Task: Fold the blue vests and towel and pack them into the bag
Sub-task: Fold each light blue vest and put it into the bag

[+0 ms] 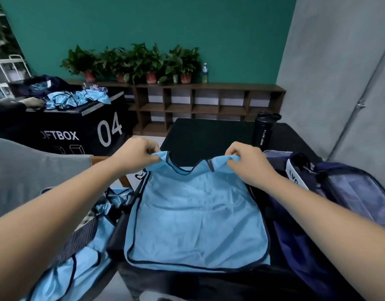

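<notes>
Left hand (135,155) and right hand (249,165) pinch the shoulders of the blue vest (196,218) on the desk (209,133); the navy bag (350,192) at 3 o'clock lies unzipped.

One blue vest (193,213) lies on the surface (209,133); the heap of vests (85,259) to its left is too tangled to count. One bag (339,203), one black sport bottle (263,132), one clear bottle (205,72), five potted plants (133,59), and two hands: left hand (135,155), right hand (245,161).

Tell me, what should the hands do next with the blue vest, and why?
Probably bring the shoulders down toward the bottom hem, folding it in half. The left hand and right hand each pinch a shoulder of the blue vest, which lies spread flat, and the open bag sits beside it.
</notes>
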Action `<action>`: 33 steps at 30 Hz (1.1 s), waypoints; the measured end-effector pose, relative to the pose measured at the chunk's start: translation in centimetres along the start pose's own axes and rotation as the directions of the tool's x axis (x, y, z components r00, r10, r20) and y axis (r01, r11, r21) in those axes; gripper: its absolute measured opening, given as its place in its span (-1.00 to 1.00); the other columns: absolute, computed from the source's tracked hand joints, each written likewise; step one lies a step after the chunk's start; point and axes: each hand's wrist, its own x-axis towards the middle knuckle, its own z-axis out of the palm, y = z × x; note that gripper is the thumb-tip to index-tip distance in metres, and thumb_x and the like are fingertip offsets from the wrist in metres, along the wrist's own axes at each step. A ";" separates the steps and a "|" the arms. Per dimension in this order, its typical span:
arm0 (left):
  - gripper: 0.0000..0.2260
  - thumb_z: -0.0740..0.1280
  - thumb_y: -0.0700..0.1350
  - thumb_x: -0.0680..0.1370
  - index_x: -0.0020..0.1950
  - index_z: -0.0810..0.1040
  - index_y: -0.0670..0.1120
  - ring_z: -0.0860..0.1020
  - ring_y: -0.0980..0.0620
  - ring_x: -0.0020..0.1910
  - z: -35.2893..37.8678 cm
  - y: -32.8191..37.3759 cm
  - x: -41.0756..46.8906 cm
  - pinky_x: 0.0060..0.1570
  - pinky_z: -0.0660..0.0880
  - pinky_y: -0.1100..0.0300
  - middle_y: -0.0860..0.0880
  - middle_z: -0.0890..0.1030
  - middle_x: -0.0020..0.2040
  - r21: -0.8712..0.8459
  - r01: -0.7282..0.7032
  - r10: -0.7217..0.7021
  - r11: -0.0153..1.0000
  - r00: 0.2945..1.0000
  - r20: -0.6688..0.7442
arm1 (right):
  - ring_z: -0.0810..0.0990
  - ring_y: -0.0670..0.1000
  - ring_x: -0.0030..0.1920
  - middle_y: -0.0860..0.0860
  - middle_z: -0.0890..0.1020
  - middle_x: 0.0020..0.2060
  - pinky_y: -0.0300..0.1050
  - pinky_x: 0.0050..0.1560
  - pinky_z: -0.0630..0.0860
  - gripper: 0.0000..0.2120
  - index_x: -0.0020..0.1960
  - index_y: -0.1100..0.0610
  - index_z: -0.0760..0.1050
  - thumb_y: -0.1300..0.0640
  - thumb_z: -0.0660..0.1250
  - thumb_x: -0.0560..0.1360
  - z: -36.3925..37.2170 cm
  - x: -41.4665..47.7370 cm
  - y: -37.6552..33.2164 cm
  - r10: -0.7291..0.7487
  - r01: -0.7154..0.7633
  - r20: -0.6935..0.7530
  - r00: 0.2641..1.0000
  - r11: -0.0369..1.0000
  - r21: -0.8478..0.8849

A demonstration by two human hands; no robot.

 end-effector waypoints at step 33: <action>-0.51 0.50 0.47 0.38 -0.15 0.72 0.03 0.66 0.07 -0.13 5.7 -1.0 -17.2 -0.05 0.58 0.12 0.05 0.71 -0.20 0.124 0.262 -0.290 0.957 0.851 0.438 | 0.55 -0.06 -0.15 -0.09 0.59 -0.07 -0.13 -0.15 0.52 -0.72 0.05 -0.14 0.51 0.01 0.44 0.37 -1.8 -15.4 3.7 0.145 0.117 0.651 0.745 0.933 -0.341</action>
